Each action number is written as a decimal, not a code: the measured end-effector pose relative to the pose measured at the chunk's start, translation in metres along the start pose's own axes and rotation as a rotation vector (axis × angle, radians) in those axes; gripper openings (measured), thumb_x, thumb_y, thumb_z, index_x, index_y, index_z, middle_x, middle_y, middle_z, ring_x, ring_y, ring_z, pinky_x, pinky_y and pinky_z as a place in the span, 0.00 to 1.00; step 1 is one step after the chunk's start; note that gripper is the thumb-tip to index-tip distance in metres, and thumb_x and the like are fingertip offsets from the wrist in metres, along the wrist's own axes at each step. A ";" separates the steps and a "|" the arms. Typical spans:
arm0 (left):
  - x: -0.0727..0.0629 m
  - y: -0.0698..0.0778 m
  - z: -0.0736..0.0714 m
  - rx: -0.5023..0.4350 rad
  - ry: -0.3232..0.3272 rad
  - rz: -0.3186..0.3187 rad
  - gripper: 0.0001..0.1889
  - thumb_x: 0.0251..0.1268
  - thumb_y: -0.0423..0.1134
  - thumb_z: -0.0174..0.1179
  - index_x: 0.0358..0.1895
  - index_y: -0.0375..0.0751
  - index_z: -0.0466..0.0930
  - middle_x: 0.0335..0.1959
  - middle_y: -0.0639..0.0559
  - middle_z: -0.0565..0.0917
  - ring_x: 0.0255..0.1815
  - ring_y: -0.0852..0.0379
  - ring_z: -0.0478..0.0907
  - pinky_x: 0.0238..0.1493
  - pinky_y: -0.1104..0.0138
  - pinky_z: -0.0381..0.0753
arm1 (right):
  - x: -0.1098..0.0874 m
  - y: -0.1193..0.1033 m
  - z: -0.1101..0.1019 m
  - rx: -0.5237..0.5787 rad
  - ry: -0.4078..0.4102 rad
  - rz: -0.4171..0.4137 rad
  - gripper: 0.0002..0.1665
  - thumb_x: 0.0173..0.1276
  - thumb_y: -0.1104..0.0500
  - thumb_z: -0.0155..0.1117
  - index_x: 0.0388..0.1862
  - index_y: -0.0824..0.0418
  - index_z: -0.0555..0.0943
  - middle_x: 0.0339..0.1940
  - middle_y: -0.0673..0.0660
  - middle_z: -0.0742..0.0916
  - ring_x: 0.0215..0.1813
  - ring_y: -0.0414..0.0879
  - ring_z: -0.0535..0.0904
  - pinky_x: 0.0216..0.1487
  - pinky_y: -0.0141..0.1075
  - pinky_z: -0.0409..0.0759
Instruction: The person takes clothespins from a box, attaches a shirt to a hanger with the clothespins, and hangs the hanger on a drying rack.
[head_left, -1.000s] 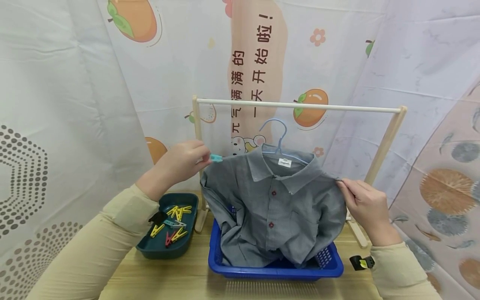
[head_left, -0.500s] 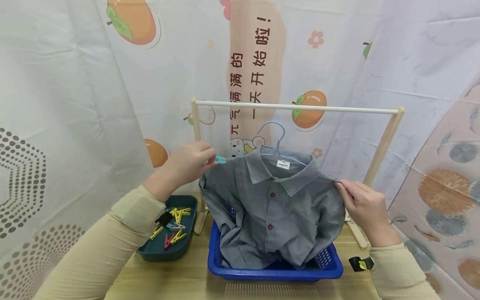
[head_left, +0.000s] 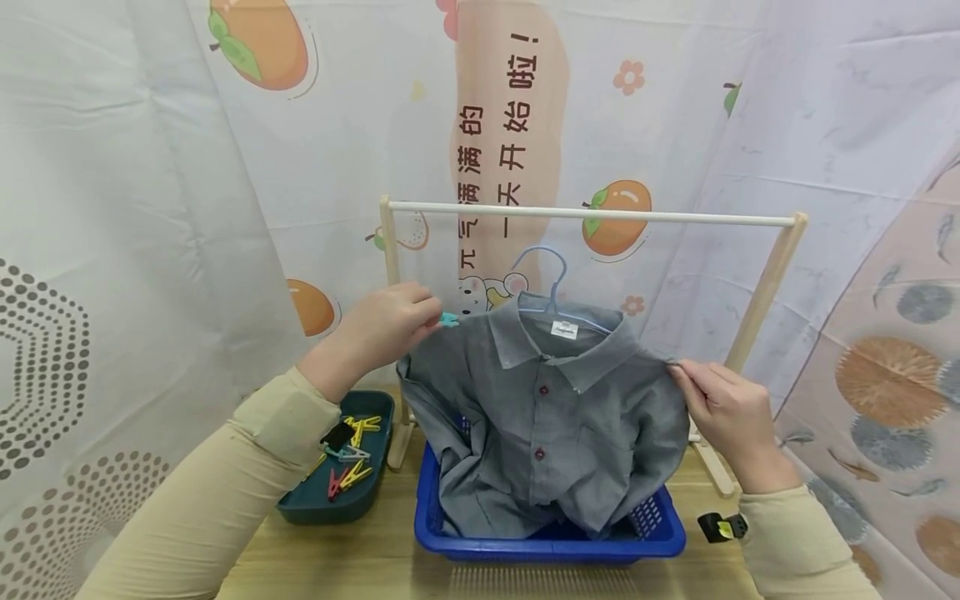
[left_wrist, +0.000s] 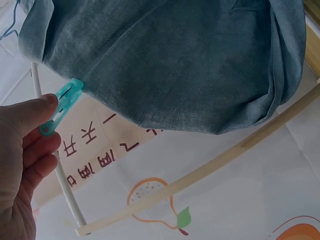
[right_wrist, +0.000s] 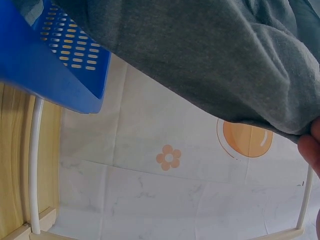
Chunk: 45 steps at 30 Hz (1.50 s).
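A grey button-up shirt [head_left: 517, 400] hangs on a light blue hanger [head_left: 553, 283], its lower part lying in the blue basket [head_left: 551, 547]. At the shirt's left shoulder, my left hand [head_left: 382, 333] pinches a turquoise clothespin [left_wrist: 65, 105] between thumb and fingers. In the left wrist view the pin's tip meets the edge of the cloth; whether it bites the cloth I cannot tell. On the other side my right hand [head_left: 731, 417] pinches the shirt by its shoulder edge. Only the fingertips [right_wrist: 311, 147] of that hand show in the right wrist view.
Behind the shirt stands a wooden rack with a white rod [head_left: 600, 214], above the hanger's hook. A dark green tray [head_left: 330, 510] at the left holds several yellow, red and grey clothespins. Printed curtains surround the wooden table [head_left: 337, 558].
My left hand has moved a little to the right along the shirt's shoulder, carrying the turquoise clothespin. The right hand keeps its grip on the shirt.
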<state>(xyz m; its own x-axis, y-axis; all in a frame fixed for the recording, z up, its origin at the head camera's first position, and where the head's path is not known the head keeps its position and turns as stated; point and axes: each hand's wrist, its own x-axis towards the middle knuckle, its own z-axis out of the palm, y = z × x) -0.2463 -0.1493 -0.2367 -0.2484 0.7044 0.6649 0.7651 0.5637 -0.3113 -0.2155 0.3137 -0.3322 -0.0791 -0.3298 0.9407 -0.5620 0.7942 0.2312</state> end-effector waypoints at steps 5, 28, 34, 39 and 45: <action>0.000 0.000 0.002 -0.005 -0.006 0.003 0.11 0.58 0.30 0.75 0.33 0.40 0.79 0.29 0.50 0.79 0.30 0.53 0.75 0.32 0.64 0.78 | 0.000 -0.001 0.000 0.007 0.005 -0.007 0.25 0.79 0.49 0.58 0.37 0.67 0.90 0.24 0.61 0.87 0.19 0.53 0.81 0.18 0.50 0.77; 0.010 -0.002 0.010 0.007 -0.032 0.051 0.11 0.59 0.27 0.72 0.30 0.40 0.78 0.29 0.50 0.80 0.30 0.53 0.75 0.32 0.64 0.78 | 0.004 -0.005 -0.002 0.013 0.074 0.004 0.26 0.79 0.48 0.58 0.35 0.67 0.90 0.24 0.61 0.88 0.21 0.55 0.82 0.20 0.51 0.77; 0.013 -0.001 0.010 0.000 -0.052 0.060 0.11 0.60 0.27 0.71 0.29 0.40 0.77 0.28 0.51 0.79 0.29 0.53 0.74 0.31 0.63 0.77 | 0.006 -0.007 -0.002 0.018 0.096 -0.001 0.25 0.79 0.49 0.59 0.34 0.68 0.90 0.24 0.61 0.88 0.21 0.55 0.82 0.20 0.51 0.76; 0.013 0.000 0.010 -0.001 -0.079 0.039 0.11 0.60 0.29 0.73 0.30 0.40 0.77 0.29 0.50 0.78 0.29 0.53 0.73 0.32 0.63 0.77 | 0.007 -0.007 -0.002 0.033 0.097 -0.003 0.26 0.79 0.48 0.59 0.33 0.68 0.90 0.24 0.61 0.88 0.20 0.55 0.82 0.20 0.50 0.76; 0.012 0.001 0.009 0.002 -0.088 0.025 0.11 0.61 0.31 0.73 0.30 0.39 0.77 0.31 0.50 0.80 0.32 0.53 0.75 0.34 0.63 0.79 | 0.004 -0.003 -0.003 0.024 0.043 -0.002 0.25 0.79 0.48 0.59 0.34 0.67 0.90 0.24 0.60 0.87 0.18 0.51 0.80 0.18 0.48 0.75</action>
<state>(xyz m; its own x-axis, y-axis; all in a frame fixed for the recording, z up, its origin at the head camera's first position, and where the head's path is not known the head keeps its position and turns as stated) -0.2541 -0.1367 -0.2346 -0.2805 0.7535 0.5946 0.7706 0.5461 -0.3285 -0.2117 0.3111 -0.3281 -0.0430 -0.3089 0.9501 -0.5815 0.7810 0.2276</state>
